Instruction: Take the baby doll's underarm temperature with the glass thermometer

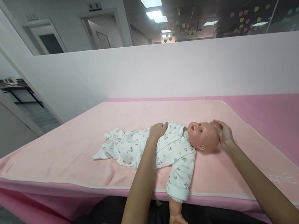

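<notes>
**Pink-covered table by a low white wall: doll on its back, both hands on it**

We note a table (pixel 293 125) draped in pink, set against a white partition wall (pixel 160 69), with a corridor and ceiling lights beyond. A paler peach blanket (pixel 61 154) is spread over most of the top.

The doll (pixel 171 149) lies face up near the front edge of the blanket, head to the right and legs to the left. It wears a white printed suit. Its near arm (pixel 175 212) hangs over the table edge, bare from the cuff down.

The left hand (pixel 157 129) lies palm down on the doll's chest, fingers together and flat and gripping nothing. The right hand (pixel 224 133) is curved loosely against the crown of the doll's head (pixel 204 135), fingers parted and touching it rather than clasping.

Our judgement on handling:
- The head looks like smooth moulded plastic, so it is probably hard and likely to slip under a bare palm.
- The suit is soft cloth that would slide and bunch over the body if pulled.
- The dangling arm suggests loose joints, so the limbs and possibly the head may flop when raised.
- The doll appears light.
- The soundest holds would be one hand spread under the head and neck and one under the back or hips. We would not hold it by a sleeve or a limb.
</notes>
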Demonstrator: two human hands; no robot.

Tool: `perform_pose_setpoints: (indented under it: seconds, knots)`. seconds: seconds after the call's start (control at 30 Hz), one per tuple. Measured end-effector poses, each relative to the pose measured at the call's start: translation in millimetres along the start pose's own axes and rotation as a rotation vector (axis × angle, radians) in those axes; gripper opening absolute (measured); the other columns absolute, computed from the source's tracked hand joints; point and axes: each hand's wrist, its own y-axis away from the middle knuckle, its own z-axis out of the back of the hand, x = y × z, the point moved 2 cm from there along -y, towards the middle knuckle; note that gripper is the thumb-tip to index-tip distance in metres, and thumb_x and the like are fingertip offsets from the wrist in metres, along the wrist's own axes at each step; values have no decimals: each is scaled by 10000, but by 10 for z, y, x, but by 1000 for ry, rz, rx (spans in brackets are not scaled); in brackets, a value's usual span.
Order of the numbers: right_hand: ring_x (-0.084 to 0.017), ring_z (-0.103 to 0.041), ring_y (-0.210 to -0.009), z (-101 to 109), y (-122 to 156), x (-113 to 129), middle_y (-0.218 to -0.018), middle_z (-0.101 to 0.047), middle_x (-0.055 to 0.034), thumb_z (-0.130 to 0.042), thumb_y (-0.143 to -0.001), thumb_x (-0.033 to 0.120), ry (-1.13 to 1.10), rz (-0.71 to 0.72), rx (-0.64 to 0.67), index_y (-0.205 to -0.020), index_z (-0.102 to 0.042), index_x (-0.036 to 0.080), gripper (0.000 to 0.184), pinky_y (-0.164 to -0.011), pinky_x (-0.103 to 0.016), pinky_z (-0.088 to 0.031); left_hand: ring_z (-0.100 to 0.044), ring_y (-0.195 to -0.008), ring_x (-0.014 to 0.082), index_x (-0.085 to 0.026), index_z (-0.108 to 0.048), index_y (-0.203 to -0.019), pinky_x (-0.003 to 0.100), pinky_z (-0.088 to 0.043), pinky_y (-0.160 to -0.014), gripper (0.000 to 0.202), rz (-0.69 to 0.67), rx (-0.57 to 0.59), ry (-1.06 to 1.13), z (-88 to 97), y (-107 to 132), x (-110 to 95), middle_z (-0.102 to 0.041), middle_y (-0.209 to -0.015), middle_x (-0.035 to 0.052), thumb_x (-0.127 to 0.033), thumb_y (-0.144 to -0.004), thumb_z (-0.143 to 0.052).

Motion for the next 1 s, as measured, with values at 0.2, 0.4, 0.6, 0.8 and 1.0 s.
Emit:
perform_pose_setpoints:
  seconds: [0.2,0.4,0.6,0.8,1.0]
  knots:
    - [-255,-514,-1083,-208,347,162,-1090,-612,-71,-568,-711,414,622,851,272,-1003,-611,227,350,-996,-440,-350,-594,-865,240,-167,-611,-808,328,-423,-754,561,-8,6,-9,4,10,-3,-660,-925,108,-481,-852,-149]
    - [-248,-470,-1126,-201,340,105,-1161,-561,-76,-530,-757,442,738,845,250,-1095,-554,234,397,-990,-430,-353,-595,-872,247,-158,-610,-799,339,-420,-762,552,-9,-1,-2,13,20,-19,-659,-927,114,-471,-854,-159]
    - [-249,-477,-1123,-112,131,-5,-1227,-525,-65,-591,-693,511,464,411,232,-1133,-516,227,529,-951,-393,-391,-600,-851,242,-153,-612,-782,332,-420,-750,563,-5,5,6,22,25,-34,-661,-878,118,-473,-858,-155]
    - [-250,-537,-1084,-153,251,131,-1170,-587,-57,-464,-774,544,149,-38,590,-1104,-569,216,477,-905,-391,-450,-593,-876,254,-154,-618,-805,338,-418,-756,562,-4,2,3,4,-1,-18,-657,-906,122,-474,-851,-158]
    - [-206,-478,-1168,-132,366,250,-1250,-525,-31,-394,-810,550,78,-230,693,-1160,-542,229,497,-965,-365,-420,-592,-889,249,-167,-619,-826,329,-421,-759,569,5,0,3,-21,-29,9,-655,-948,114,-486,-847,-149]
